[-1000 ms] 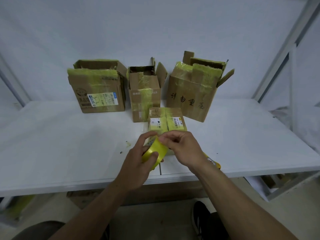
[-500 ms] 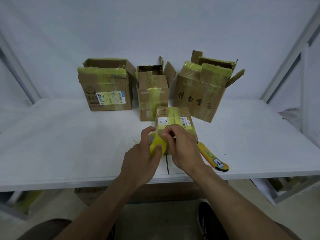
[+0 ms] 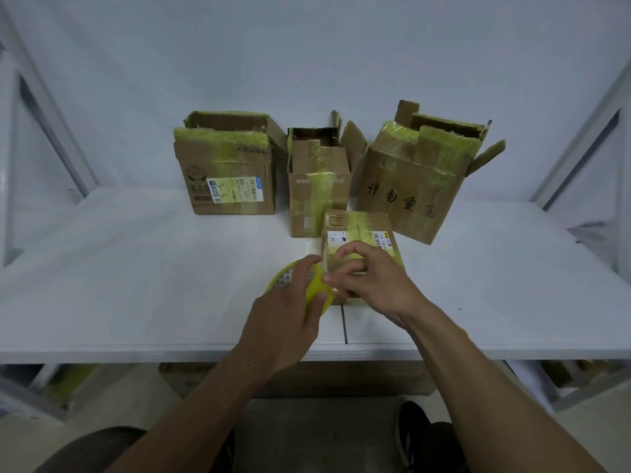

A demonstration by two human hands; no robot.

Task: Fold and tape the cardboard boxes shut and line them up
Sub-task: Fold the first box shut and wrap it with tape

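Cardboard box (image 3: 358, 227) beside left hand (image 3: 283, 322) gripping tape roll (image 3: 317, 286); right hand (image 3: 372, 281) pinches its end.

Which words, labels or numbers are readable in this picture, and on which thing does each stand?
"勿重", handwritten on the right box; the outer two characters are unclear.
Left box shipping label: too small.
Middle box print: blurred.
Front box labels: too small.
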